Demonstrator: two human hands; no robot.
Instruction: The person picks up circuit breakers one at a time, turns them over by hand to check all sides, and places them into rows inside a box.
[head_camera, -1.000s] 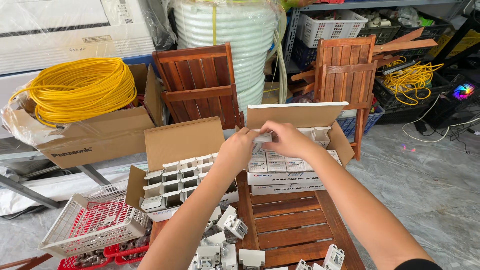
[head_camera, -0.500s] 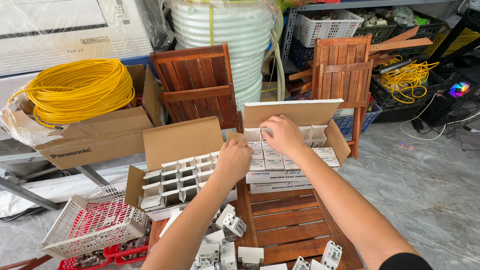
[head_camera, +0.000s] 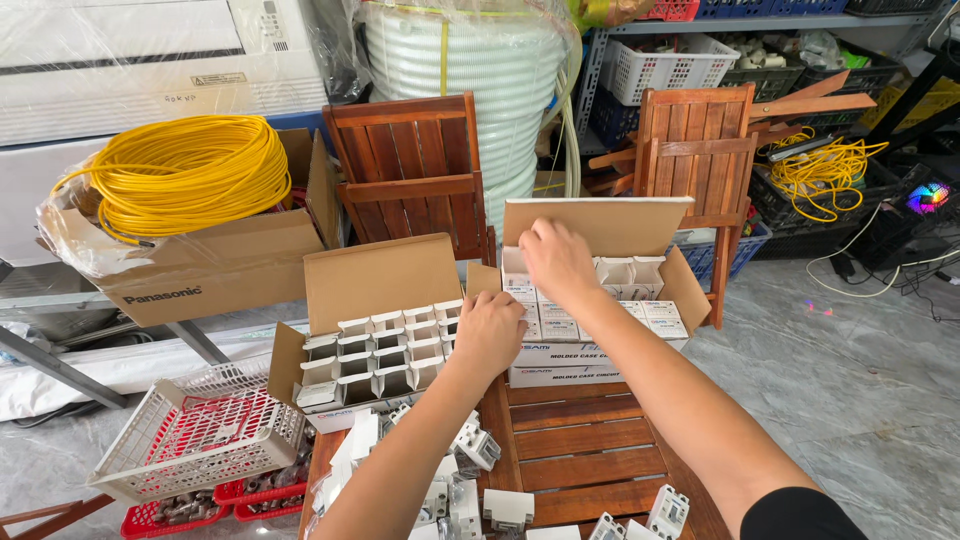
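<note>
Head view, right hand (head_camera: 556, 258) fingers curled into right box (head_camera: 668, 292); left hand (head_camera: 490, 330) fisted beside divided box (head_camera: 375, 345)

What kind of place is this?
Probably an electrical supply storeroom or workshop: a coil of yellow cable in a cardboard box, a big roll of white corrugated conduit, and metal shelving with plastic baskets.
</note>
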